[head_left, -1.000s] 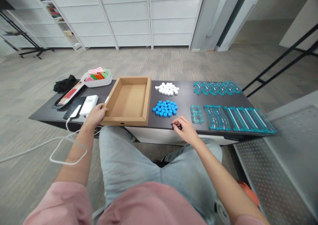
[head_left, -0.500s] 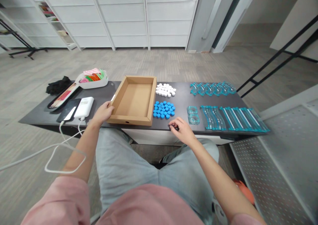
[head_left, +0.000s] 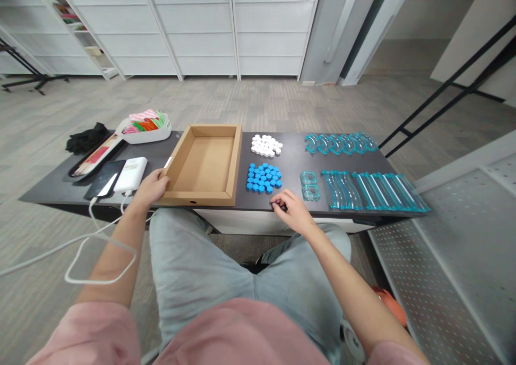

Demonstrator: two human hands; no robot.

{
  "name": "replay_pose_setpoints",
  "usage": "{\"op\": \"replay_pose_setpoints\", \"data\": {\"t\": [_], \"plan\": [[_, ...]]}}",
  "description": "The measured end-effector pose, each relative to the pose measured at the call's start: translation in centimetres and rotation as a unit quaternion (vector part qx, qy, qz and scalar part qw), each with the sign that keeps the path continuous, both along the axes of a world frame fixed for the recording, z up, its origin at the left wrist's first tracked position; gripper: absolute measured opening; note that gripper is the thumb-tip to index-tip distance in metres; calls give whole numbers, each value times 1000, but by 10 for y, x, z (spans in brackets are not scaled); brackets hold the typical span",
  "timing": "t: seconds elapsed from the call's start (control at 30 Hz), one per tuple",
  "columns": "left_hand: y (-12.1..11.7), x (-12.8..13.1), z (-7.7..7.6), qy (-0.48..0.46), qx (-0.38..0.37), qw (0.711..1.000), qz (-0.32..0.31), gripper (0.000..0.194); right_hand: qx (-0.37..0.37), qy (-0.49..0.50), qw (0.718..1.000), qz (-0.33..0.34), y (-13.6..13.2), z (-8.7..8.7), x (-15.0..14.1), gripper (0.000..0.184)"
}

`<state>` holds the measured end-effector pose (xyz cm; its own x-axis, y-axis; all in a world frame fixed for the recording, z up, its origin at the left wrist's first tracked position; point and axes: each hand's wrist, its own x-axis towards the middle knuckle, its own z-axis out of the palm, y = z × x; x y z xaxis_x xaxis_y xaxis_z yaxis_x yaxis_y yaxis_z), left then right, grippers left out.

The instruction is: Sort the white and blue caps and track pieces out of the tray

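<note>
My left hand grips the left wall of an open, shallow cardboard box, fingers closed on its edge. Nothing lies inside the box. At the front edge of the dark table, my right hand rests with its fingers curled in. A dark patch shows between those fingers; I cannot make out whether they hold anything. Just beyond this hand is a cluster of blue hexagonal pieces, and behind it a cluster of white pieces. Two clear teal-edged square pieces lie to its right.
Rows of clear teal-edged curved pieces and straight tubes lie on the table's right side. At the left are a white power bank with cables, a dark phone-like slab, a long black tray and a white basket of colourful strips.
The box has slid left, away from the blue and white pieces, with my left hand on it. My right hand stays at the table edge. The view has shifted slightly.
</note>
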<state>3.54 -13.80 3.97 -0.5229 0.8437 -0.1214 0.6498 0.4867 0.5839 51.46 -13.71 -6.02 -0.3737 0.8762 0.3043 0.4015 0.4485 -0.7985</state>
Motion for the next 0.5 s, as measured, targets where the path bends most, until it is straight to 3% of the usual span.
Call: {"op": "replay_pose_setpoints", "data": {"t": [0.2, 0.37, 0.5], "plan": [[-7, 2, 2, -14, 15, 999, 28, 44, -3, -2, 1000, -2, 2, 0, 0, 18], [-9, 13, 0, -17, 90, 993, 79, 45, -13, -1, 1000, -10, 2, 2, -1, 20], [-13, 21, 2, -9, 119, 987, 105, 29, -14, -11, 1000, -10, 2, 3, -2, 21]]}}
